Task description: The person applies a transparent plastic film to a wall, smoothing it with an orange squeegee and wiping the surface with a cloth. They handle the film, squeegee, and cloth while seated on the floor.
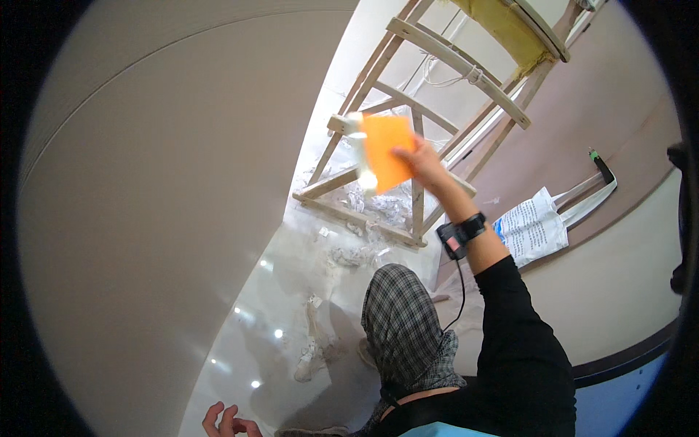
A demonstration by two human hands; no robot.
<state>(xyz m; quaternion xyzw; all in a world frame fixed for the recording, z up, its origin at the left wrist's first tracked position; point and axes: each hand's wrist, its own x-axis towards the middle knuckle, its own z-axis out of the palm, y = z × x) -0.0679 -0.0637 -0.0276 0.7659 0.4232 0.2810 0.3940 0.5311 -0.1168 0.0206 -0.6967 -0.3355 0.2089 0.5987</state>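
My right hand [424,161] grips a flat orange rectangular tool [389,153] with a shiny, pale strip along its left side. The strip looks like a metal blade, but motion blurs it. My arm reaches forward, and the tool appears in front of a wooden ladder-like stand [377,218]. At the lower left edge, my left hand [232,423] is partly cut off by the frame. Its fingers are curled and apart, with nothing visible in them. The broad beige wall [180,180] fills the left side, beyond that hand.
Crumpled plastic sheeting [377,205] lies on the glossy floor [262,322] under and before the stand. White cord [445,76] is tied to a rung, and yellow material [494,27] hangs above. A printed white bag [532,226] hangs at right. Debris [311,355] lies by my foot.
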